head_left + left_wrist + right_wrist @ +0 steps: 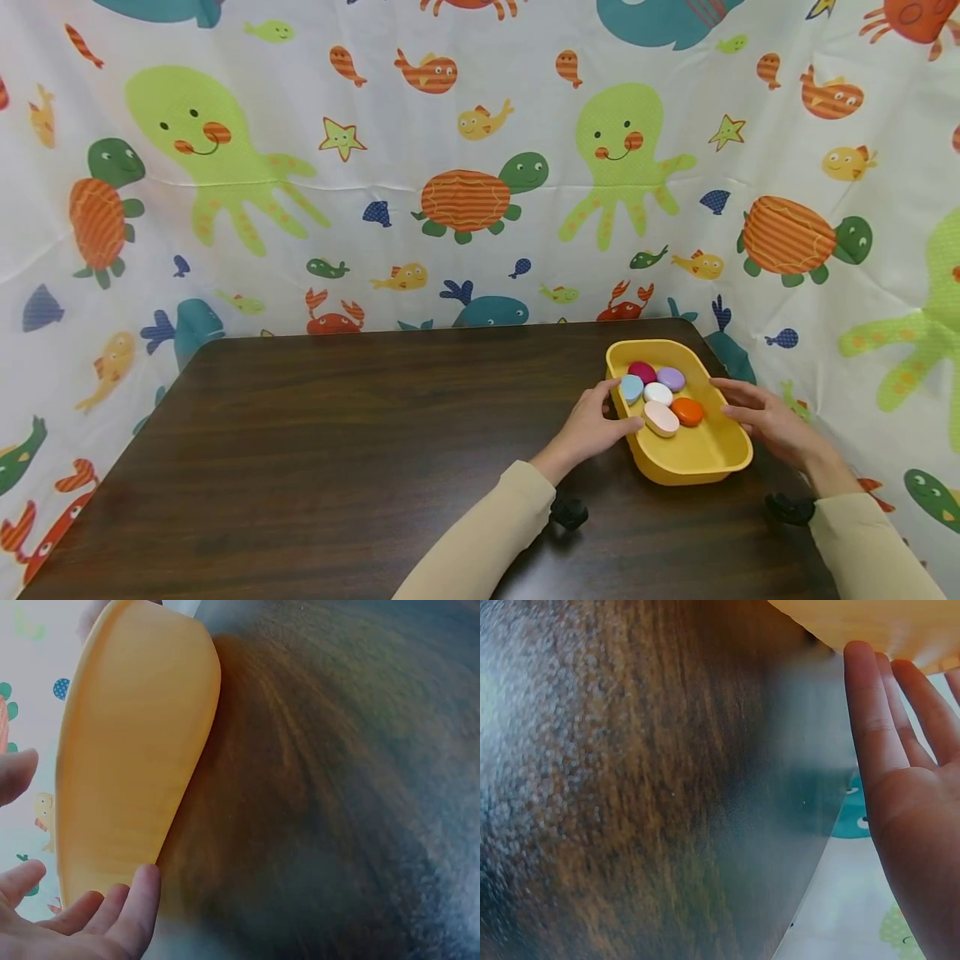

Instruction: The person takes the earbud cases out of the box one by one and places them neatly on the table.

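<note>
Tub (708,454): one, yellow, toward the far right corner of the tabletop (337,433); whether its base rests there or sits just above, I cannot tell. I judge it light, stiff and smooth, perhaps slippery, hardly fragile. Best hold, to my mind: both long walls, just under the rim, kept level, since the contents look loose and liable to slide.

Contents: six pieces, toward the tub's far end: magenta (642,372), purple (671,379), blue (632,388), white (657,394), orange (687,411), pale pink (661,418).

Left hand (588,429): at the tub's left wall; fingers spread, thumb apart near the rim, tips low against the outer wall. Thumb pressure: I cannot tell.

Right hand (776,429): at the right wall; fingers nearly straight, slightly parted, tips at the outer wall. The tub lies between both sets of fingers.
</note>
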`<state>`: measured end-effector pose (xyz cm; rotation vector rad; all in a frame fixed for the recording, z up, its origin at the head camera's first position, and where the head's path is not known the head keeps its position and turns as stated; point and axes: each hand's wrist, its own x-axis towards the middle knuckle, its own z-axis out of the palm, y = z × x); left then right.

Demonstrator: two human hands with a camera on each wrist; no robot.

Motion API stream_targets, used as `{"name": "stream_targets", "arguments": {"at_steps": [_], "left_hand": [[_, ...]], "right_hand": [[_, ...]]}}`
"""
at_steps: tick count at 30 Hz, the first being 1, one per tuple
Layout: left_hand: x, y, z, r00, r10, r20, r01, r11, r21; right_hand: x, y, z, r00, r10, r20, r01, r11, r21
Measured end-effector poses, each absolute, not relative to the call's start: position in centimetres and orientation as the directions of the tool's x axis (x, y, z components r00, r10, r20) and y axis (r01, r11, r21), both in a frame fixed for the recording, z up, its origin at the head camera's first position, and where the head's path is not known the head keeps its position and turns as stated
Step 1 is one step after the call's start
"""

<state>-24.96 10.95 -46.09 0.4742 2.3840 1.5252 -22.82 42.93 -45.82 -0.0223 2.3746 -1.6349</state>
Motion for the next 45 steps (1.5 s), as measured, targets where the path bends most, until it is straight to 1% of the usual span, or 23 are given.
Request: {"name": "stream_targets", "arguments": {"at_steps": [4, 10, 12, 22, 35, 45], "left_hand": [[-25.1, 11.1, -46.4, -0.909, 0.412, -0.058, 0.107, 0.368, 0.924], [-25.3, 11.8, -46.7, -0.913, 0.393, -0.111, -0.036, 0.194, 0.980], [-25.3, 12.1, -46.7, -0.916, 0.381, -0.124, -0.061, 0.172, 0.983], [-25.3, 12.4, -47.0, -0.924, 0.367, -0.104, -0.033, 0.193, 0.981], [-25.2, 12.1, -47.1, -0.916, 0.381, -0.127, -0.072, 0.156, 0.985], [-25.6, 11.4, -47.0, -0.904, 0.402, -0.144, -0.080, 0.170, 0.982]], "right_hand": [[-22.8, 42.9, -45.9, -0.967, -0.159, -0.200, 0.132, 0.360, -0.923], [-22.8, 42.9, -45.9, -0.966, -0.163, -0.201, 0.134, 0.350, -0.927], [-22.8, 43.0, -45.9, -0.965, -0.166, -0.203, 0.135, 0.350, -0.927], [-22.9, 43.0, -45.9, -0.962, -0.145, -0.231, 0.170, 0.346, -0.923], [-22.9, 43.2, -46.3, -0.951, -0.181, -0.251, 0.193, 0.288, -0.938], [-23.0, 43.0, -46.6, -0.954, -0.207, -0.216, 0.165, 0.236, -0.958]]}}
